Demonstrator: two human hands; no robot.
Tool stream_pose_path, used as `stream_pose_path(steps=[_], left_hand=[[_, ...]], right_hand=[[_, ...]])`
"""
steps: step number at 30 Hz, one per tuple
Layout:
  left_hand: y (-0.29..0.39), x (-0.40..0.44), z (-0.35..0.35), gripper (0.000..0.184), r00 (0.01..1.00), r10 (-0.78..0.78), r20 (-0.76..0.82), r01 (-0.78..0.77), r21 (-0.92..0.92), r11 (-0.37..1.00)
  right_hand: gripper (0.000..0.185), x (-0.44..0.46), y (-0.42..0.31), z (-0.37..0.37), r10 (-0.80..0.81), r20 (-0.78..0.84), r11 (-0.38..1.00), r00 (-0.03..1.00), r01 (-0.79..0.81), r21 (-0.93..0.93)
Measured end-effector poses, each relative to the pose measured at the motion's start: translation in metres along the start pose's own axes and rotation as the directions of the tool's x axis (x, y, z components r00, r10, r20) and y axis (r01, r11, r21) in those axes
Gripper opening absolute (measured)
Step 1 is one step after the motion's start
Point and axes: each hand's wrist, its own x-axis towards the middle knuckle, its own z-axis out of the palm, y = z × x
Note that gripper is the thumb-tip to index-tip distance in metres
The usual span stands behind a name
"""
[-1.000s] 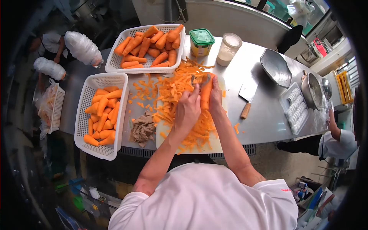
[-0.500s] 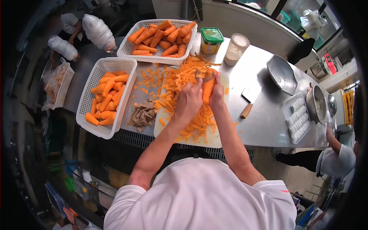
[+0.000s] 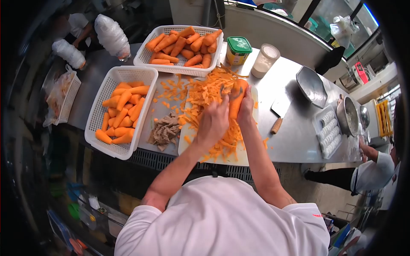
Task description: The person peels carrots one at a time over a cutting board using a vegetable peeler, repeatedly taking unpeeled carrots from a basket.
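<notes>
My right hand (image 3: 246, 107) is wrapped round the lower end of a large carrot (image 3: 235, 104), which it holds upright over the peelings. A peeler (image 3: 231, 91) lies against the upper part of that carrot, its handle inside my closed left hand (image 3: 215, 123). Orange carrot peelings (image 3: 204, 99) are heaped around both hands. Under them is a white cutting board (image 3: 252, 145), mostly covered. A crumpled brown cloth or paper (image 3: 165, 130) sits beside the board's left edge.
Carrots fill a white basket (image 3: 154, 87) at left and another white basket (image 3: 136, 59) at the back. Behind the board stand a green-lidded tub (image 3: 239, 50) and a clear jar (image 3: 265, 60). A cleaver (image 3: 278, 114) lies to the right. Other people work at both sides.
The view has shifted slightly, so the table things appear a little displaced. Both hands keep their hold, with the peeler still against the carrot's upper part.
</notes>
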Motion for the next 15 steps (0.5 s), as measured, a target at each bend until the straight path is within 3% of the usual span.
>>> stream_pose_path(steps=[3,5,6,10,12,15], left_hand=[[0.016,-0.060,-0.019,0.033,0.996,-0.042,0.085,0.041,0.014,0.999],[0.007,-0.082,-0.036,0.035,0.951,-0.084,0.297,0.105,-0.054,0.993],[0.011,-0.075,-0.036,0.035,0.949,-0.091,0.301,0.113,-0.057,0.992],[0.004,0.011,-0.025,0.031,1.000,-0.020,0.015,0.021,-0.023,1.000],[0.000,0.014,-0.007,0.029,0.999,0.002,0.032,-0.002,0.008,1.000],[0.014,-0.030,-0.004,0.025,0.997,-0.029,0.075,0.028,0.014,1.000]], right_hand=[[0.058,0.016,-0.002,-0.019,-0.066,-0.049,0.995,0.997,0.069,0.066],[0.061,0.012,-0.006,-0.025,-0.101,-0.080,0.991,0.992,0.107,0.079],[0.061,0.005,-0.010,-0.024,-0.095,-0.085,0.992,0.992,0.101,0.074],[0.061,-0.014,-0.004,-0.008,-0.003,0.003,1.000,1.000,0.003,-0.025],[0.060,-0.015,-0.001,-0.008,0.037,0.007,0.997,0.999,-0.036,-0.063],[0.060,-0.003,-0.004,-0.016,-0.022,-0.065,0.998,0.998,0.026,0.049]])
